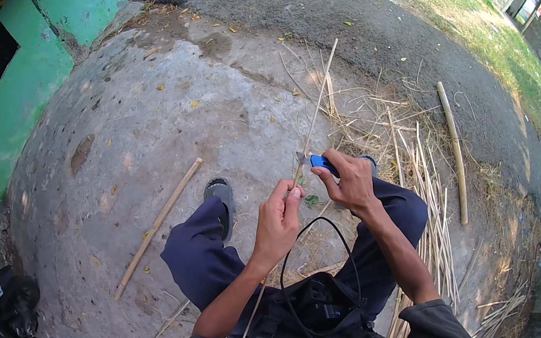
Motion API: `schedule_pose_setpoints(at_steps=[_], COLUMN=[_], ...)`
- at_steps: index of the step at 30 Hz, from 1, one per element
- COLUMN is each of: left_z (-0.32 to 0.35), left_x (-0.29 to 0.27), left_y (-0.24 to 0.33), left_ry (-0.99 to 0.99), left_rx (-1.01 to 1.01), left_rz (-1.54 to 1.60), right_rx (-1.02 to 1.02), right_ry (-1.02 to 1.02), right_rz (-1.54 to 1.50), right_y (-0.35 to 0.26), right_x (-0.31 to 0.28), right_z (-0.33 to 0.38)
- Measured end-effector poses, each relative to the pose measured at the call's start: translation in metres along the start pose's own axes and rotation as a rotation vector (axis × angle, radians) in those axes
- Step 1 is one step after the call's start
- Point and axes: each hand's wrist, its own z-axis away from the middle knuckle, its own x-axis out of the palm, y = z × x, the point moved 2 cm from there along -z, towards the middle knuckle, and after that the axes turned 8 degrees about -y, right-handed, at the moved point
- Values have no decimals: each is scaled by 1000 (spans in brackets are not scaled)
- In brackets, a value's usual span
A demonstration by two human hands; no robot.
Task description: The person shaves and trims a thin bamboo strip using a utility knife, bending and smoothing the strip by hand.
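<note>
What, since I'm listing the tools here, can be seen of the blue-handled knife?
The blue-handled knife has a bright, plastic-looking handle and a small grey, metal-looking blade. The right hand grips it, covering part of the handle. It is held above the ground, blade end toward the person's left, at the thin pale strip pinched in the left hand. Blade and strip appear to meet; exact contact is too small to tell.

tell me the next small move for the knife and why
Probably ease the knife a little along the strip, away from the left hand. The right hand grips it, the blade appears to meet the strip, and the left hand pinches the strip close by, so moving outward should spare that hand.
</note>
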Motion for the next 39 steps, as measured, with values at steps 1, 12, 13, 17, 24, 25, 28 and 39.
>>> schedule_pose_setpoints(at_steps=[1, 12, 13, 17, 24, 25, 28, 39], left_z=[1, 7, 7, 6, 6, 6, 6, 5], left_x=[1, -1, -1, -2, 1, 1, -1, -2], left_y=[-2, 10, 8, 10, 18, 17, 16, 24], left_ry=[-19, -11, -12, -11, 49, 48, 29, 17], left_rx=[-8, -41, -39, -40, 25, 26, 16, 22], left_rz=[50, -18, -15, -55, -162, -164, -159, -133], right_rx=[28, 29, 30, 13, -8, -9, -3, 6], right_ry=[-1, -21, -21, -17, 1, 1, -11, 69], right_rz=[-3, -80, -80, -89, -67, -67, -72, 1], right_y=[5, 9, 9, 12, 10, 10, 9, 7], right_x=[-2, -4, -4, -4, -6, -6, -6, -6], right_z=[-1, 0, 0, 0, 0, 0, 0, -2])
